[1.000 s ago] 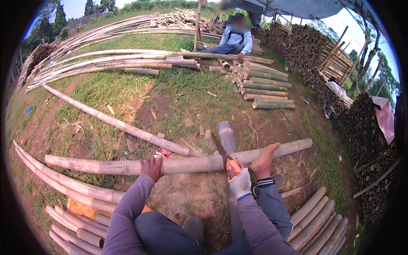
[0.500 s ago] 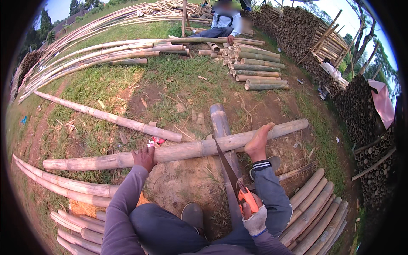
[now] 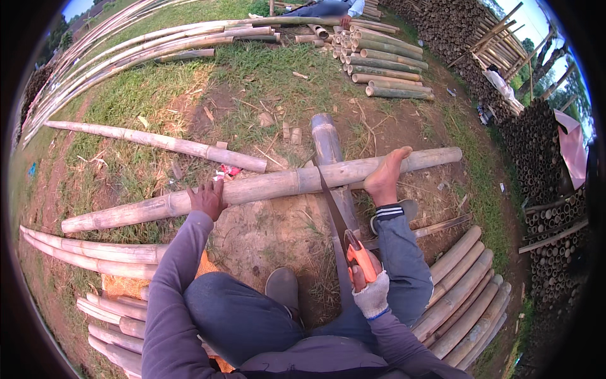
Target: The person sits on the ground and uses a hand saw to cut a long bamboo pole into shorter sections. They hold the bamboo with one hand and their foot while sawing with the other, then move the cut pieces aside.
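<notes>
Over the last second, our right hand (image 3: 371, 287) has drawn the saw (image 3: 339, 221) back toward us: its orange handle (image 3: 361, 259), earlier beside the bamboo pole (image 3: 271, 188), now sits by our right shin (image 3: 402, 246), baring more blade (image 3: 332, 205). Our view has tipped down, cutting off the seated co-worker's (image 3: 315, 9) head.

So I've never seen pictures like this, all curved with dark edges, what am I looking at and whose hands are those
There's no machine here, just a person. A wide fisheye camera on their head looks down, so straight edges bend. The bare left hand rests on a bamboo pole; the right hand, in a pale glove, grips an orange-handled saw whose blade reaches the pole. The person's bare right foot is also on the pole, which lies across a bamboo log. More bamboo lies about on grass and bare soil.
</notes>
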`<action>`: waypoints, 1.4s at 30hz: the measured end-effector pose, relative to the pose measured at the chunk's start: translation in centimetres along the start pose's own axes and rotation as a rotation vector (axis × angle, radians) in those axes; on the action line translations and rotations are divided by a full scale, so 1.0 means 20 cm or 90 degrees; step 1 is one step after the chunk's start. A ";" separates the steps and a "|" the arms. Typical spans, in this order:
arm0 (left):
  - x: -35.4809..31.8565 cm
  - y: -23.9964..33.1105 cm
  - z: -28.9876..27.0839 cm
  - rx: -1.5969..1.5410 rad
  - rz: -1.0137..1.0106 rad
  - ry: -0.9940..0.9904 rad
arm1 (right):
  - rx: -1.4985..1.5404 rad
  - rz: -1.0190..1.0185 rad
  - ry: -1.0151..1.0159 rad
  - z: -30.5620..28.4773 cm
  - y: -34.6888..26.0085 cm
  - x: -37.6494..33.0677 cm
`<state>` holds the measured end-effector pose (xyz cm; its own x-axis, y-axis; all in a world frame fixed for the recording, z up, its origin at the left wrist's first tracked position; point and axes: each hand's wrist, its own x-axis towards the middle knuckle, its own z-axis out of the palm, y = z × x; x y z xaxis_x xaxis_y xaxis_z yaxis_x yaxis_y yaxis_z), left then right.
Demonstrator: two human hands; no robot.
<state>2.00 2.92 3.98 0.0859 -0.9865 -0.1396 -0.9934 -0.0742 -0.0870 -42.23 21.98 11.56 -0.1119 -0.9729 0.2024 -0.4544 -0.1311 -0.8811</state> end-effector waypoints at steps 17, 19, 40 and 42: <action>0.00 0.07 -0.02 0.014 0.007 -0.045 | 0.073 0.089 -0.028 -0.06 0.05 -0.16; 0.03 0.08 -0.04 0.025 0.011 -0.046 | 0.091 0.096 -0.005 -0.07 -0.02 -0.20; 0.06 0.15 -0.05 0.006 0.051 -0.011 | 0.004 0.012 0.040 0.26 0.29 0.44; 0.07 0.15 -0.04 0.009 0.059 0.019 | 0.043 0.070 -0.014 0.37 0.54 0.68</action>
<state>-0.99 1.24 4.39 -0.0091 -0.9929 -0.1189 -0.9958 0.0199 -0.0897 -42.25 5.95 1.60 -0.1381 -0.9860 0.0936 -0.3794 -0.0347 -0.9246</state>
